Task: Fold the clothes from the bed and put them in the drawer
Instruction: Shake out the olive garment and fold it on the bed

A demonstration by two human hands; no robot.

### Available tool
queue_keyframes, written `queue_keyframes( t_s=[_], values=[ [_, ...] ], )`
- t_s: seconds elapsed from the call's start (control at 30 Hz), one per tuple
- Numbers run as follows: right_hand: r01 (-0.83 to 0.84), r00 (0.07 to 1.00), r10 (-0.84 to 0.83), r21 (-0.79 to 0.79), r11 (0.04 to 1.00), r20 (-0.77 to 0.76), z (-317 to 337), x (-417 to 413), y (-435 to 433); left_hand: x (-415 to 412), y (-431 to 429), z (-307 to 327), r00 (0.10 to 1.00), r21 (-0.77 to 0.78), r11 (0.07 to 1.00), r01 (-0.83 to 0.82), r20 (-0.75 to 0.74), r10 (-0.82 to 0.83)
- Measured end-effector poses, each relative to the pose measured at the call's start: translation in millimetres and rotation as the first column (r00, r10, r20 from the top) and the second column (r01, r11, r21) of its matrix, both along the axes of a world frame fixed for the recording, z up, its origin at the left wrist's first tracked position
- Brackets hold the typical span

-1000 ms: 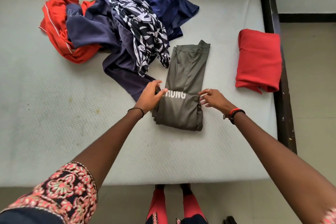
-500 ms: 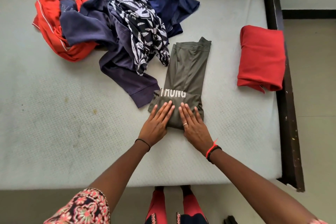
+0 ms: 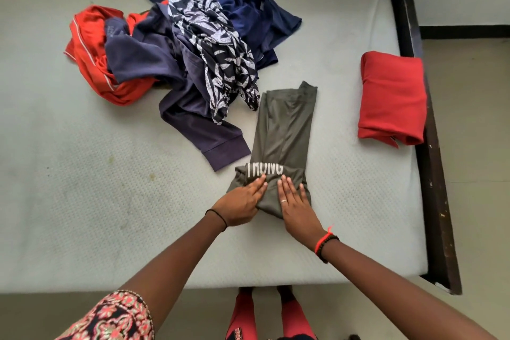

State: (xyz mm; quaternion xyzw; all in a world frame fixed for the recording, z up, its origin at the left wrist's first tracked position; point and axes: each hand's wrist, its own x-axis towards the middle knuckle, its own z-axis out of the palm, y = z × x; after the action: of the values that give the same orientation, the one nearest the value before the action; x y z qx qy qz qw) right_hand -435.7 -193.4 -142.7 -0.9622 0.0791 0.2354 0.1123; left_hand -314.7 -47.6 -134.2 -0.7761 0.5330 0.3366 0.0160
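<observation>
A: Half finished with the olive garment (image 3: 285,130), by the look of things?

B: Seemed so. Pressed down on its near, doubled-over end with the left hand (image 3: 242,205) and the right hand (image 3: 296,207), side by side on the bed (image 3: 82,201).

A: And the fingers?

B: Laid the left fingers (image 3: 259,183) and right fingers (image 3: 285,188) flat on the cloth, straight and close together. Pinched nothing. Stopped the tips just short of the white lettering (image 3: 265,170).

A: And beyond the tips?

B: Stretched straight ahead of the fingertips as one long narrow strip, long axis pointing directly away from the wrists. Lay centred between the two hands, no nearer to one than the other.

A: Next move, at a guess?

B: Likely another fold or roll forward along that axis, needing both hands together and an even push.

A: Anything to snag on?

B: Possibly a navy cuff (image 3: 223,152), just left of the left fingers and nearly touching the strip's edge. Noted a loose pile of clothes (image 3: 193,50) ahead and left of the tips, reaching the strip's far left corner. Noted too a folded red garment (image 3: 392,96), well apart to the right of the right fingers. Saw no drawer anywhere.
</observation>
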Motion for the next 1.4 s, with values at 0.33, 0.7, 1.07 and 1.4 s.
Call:
queue_keyframes(
  t_s=[0.33,0.7,1.07,1.4],
  values=[
    [0.341,0.820,0.042,0.546,0.765,-0.571,75,-13,-6,-2,12,60,0.855,0.255,0.959,-0.124,-0.463,0.234],
    [0.499,0.866,-0.339,0.605,0.620,-0.367,74,78,-111,90,-48,62,0.775,0.080,0.860,-0.503,-0.398,0.490],
    [0.838,0.411,-0.880,0.479,0.261,-0.239,13,82,-121,65,-47,1,0.358,-0.056,0.357,-0.932,-0.275,0.892],
    [0.728,0.196,-0.803,0.632,-0.266,-0.564,-4,51,-73,20,-48,-6,0.008,0.099,0.069,-0.993,-0.520,0.854]
  ],
)
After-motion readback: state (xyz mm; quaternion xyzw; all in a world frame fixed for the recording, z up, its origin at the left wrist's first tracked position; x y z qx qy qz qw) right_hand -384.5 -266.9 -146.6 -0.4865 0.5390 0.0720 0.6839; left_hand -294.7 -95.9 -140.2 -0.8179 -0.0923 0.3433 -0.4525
